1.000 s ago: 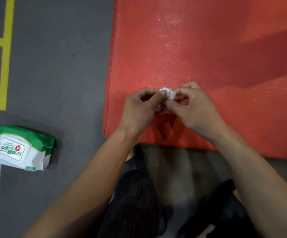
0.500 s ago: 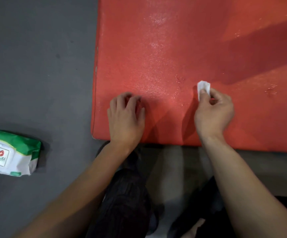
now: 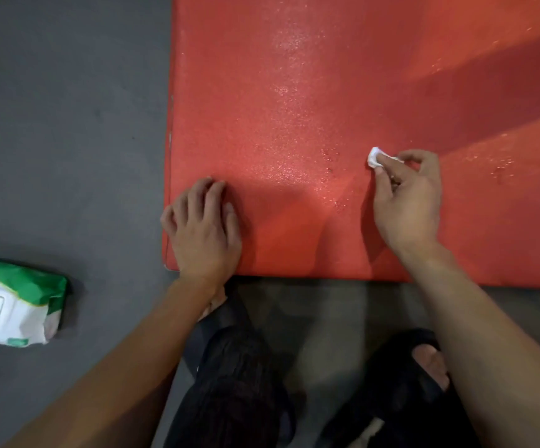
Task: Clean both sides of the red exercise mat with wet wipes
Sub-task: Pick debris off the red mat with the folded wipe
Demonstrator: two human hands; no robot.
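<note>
The red exercise mat lies flat on the grey floor, its near-left corner under the left hand — that grip is released, fingers relaxed and resting on the mat. The right hand pinches a small folded wet wipe between thumb and fingertips, just above or on the mat — I cannot tell which. A green-and-white wipes pack sits on the floor, well left of the mat.

A dark grey floor filled the left of the frame; along the bottom centre it looked paler, crossed by soft shadows.
</note>
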